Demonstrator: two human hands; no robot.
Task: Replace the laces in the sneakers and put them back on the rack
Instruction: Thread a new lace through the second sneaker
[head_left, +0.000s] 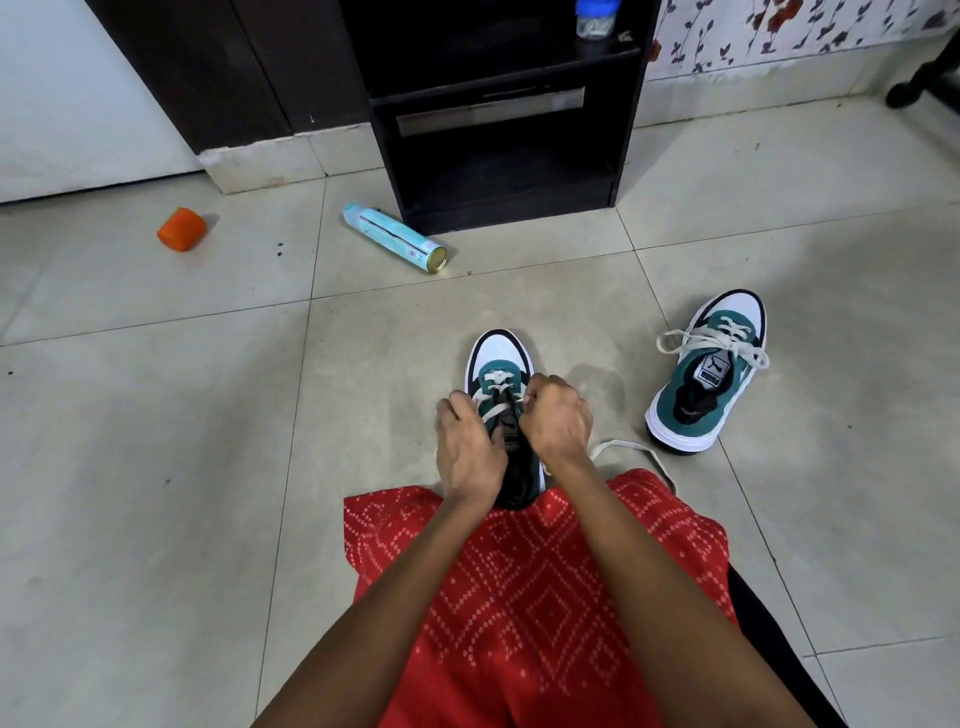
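Head view: At centre frame, a person seated on a tiled floor (156, 415) works a white lace (623, 446) into a teal-and-white sneaker (500, 354) that stands toe-away just beyond the hem of a red patterned garment (519, 571). The left hand (467, 452) curls round the shoe's left flank and tongue, steadying it. The right hand (556, 415) is closed in a pinch on the lace at the upper eyelets, though the knuckles hide which eyelet it has reached. A loose run of the lace trails to the right, out from behind the right wrist and across the tile. The lower rows near the toe are already crossed.

At right of frame, well apart, the second sneaker (706, 374) sits on the floor with its lace threaded but loose, the ends splayed and untied. The dark shoe rack (498, 156) stands at upper centre, its lower shelves showing no shoes. A spray can (395, 236) lies on its side just left of the rack's foot, and an orange object (182, 228) rests at upper left.

The lacing step appears to be midway on this shoe. The next move calls for drawing the pinched end through, evening the two ends and tying off before either shoe goes to the rack.
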